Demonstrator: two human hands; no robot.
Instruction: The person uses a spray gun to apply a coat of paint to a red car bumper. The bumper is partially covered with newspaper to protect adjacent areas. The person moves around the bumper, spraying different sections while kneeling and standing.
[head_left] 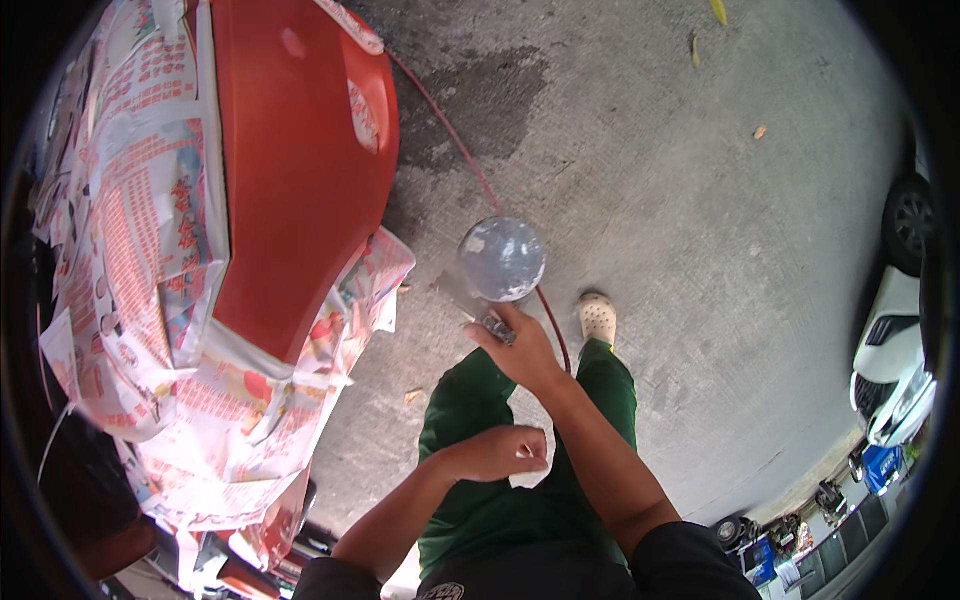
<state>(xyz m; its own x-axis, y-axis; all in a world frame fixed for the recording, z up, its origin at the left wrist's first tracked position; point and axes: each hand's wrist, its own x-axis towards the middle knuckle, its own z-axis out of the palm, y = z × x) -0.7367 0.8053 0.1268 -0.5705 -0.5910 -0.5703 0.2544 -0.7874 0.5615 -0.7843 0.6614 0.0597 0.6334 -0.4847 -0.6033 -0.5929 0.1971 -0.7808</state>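
Note:
My right hand [518, 345] is closed round a metal handle just below a round, worn grey cup [502, 258] seen from above. Together they look like a spray gun. In front of my lap, my left hand [497, 453] is curled closed; something small and pale shows at its fingers, too small to name. To the left stands a red car body panel [300, 150], smooth and dull. Printed paper sheets [150, 270] cover the parts around it. The cup is apart from the panel, over the floor.
A thin red hose [450, 135] runs past the panel, behind the cup and down toward my legs. The concrete floor [720, 230] has a dark stain near the panel and some fallen leaves. A white car [893, 350] and blue objects [880, 468] stand at the right edge.

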